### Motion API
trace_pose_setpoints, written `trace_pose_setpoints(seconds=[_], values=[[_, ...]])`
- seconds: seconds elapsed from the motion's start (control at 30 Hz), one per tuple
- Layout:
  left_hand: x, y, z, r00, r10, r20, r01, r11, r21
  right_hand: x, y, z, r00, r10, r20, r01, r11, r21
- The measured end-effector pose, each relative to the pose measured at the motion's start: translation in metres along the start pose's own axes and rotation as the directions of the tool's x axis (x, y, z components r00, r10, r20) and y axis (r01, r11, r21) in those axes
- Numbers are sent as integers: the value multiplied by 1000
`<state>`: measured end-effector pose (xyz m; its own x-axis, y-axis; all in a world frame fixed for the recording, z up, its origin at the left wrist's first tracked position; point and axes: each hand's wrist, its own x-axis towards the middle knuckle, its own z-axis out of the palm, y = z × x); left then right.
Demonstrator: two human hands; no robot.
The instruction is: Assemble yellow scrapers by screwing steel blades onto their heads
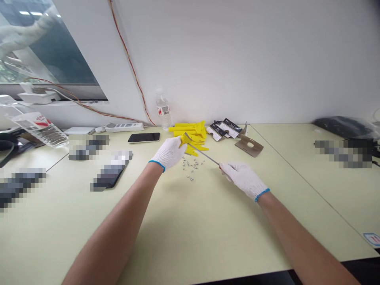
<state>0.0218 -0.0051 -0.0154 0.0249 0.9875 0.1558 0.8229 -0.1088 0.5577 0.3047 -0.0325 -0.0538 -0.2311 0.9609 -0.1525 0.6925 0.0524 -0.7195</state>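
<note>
My left hand [170,152], in a white knit glove with a blue cuff, is closed on a yellow plastic piece [185,138]. My right hand [242,176], gloved the same way, grips a screwdriver [208,156] by its mostly hidden handle; a bit of red shows at the fingers. The long thin metal shaft runs up and left to the yellow piece; whether its tip touches I cannot tell. Several small silver screws [192,166] lie scattered on the table below the shaft. Behind them is a pile of yellow plastic parts [190,130], some handle-shaped, some flat.
Black-and-white cards [227,128] and a brown folded card [249,146] lie right of the pile. A water bottle [164,111] stands by the wall. Phones [144,137] and a power strip [126,126] are at left, with another bottle [41,128]. Table seams [297,170] cross the surface.
</note>
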Motion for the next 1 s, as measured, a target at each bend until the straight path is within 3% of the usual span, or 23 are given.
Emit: trace_pose_setpoints(seconds=[0.33, 0.63, 0.83, 0.9, 1.0], values=[[-8, 5, -13, 995, 74, 62, -77, 996, 45, 0, -1, -3, 967, 155, 204, -211, 934, 288], [-11, 4, -14, 994, 87, 59, -88, 996, 19, -2, -12, -6, 949, 198, 247, -274, 906, 324], [-9, -5, -20, 999, 18, 34, -17, 999, -28, 5, -3, -12, 991, 119, 57, -127, 978, 164], [-9, -9, -27, 1000, -26, -15, 25, 999, -29, 11, 7, -20, 993, 87, -82, -83, 996, 42], [-8, -12, -39, 986, -157, -47, 154, 986, -67, 22, 28, -35, 958, -2, -285, -67, 970, -234]])
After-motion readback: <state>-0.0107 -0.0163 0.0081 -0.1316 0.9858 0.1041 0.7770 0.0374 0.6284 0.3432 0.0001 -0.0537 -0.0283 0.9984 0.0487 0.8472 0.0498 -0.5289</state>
